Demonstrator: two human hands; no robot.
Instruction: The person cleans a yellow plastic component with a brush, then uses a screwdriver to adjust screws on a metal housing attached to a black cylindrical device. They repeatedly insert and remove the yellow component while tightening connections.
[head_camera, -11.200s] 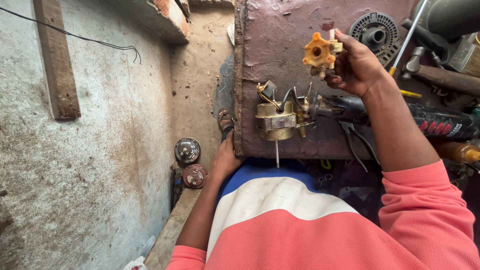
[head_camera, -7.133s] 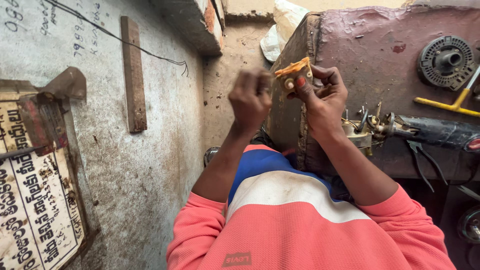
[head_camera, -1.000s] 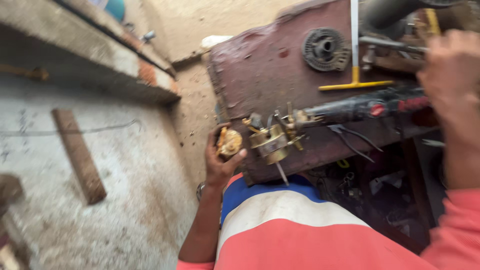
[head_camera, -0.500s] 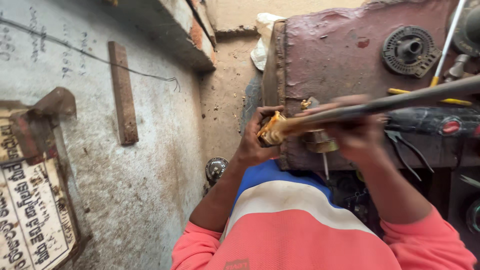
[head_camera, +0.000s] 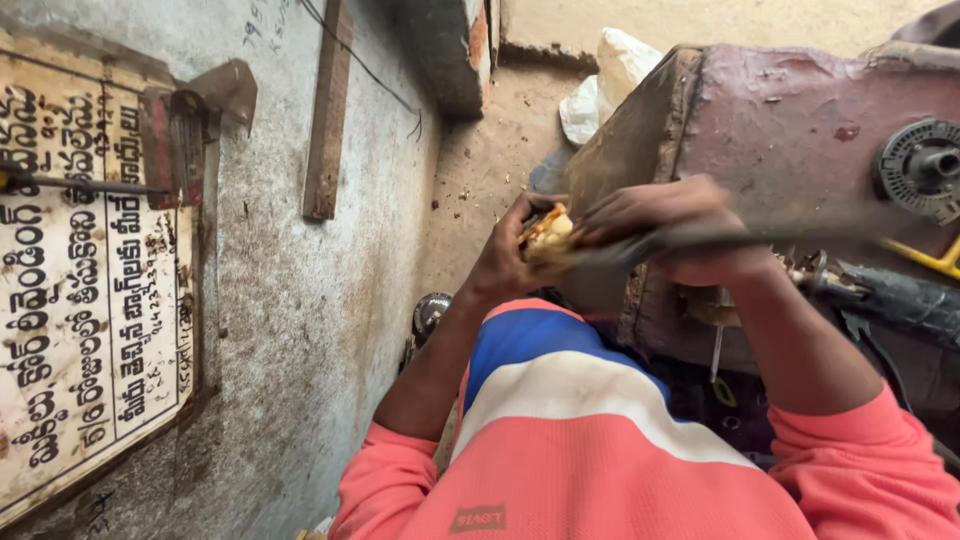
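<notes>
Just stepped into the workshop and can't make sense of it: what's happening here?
A person in a pink shirt holds a small brass fitting in the left hand, in front of a worn reddish workbench. The right hand grips a long dark tool, blurred, with its end at the fitting.

The left hand (head_camera: 520, 255) closes its grip on a small brass fitting (head_camera: 548, 232), held just off the near left corner of the maroon surface (head_camera: 790, 110). The right hand (head_camera: 680, 225) wraps a long dark tool (head_camera: 800, 238), blurred, whose end meets the fitting; the two hands touch there. The tool's shaft runs right across the surface's near edge. A black round part (head_camera: 920, 168) lies by the right edge, a yellow bar (head_camera: 925, 255) just below it. A dark cylinder (head_camera: 890, 298) lies along the near edge. Left of the hands stands a grey wall (head_camera: 300, 320) with a wooden strip (head_camera: 328, 110) and a lettered signboard (head_camera: 90, 270).
</notes>
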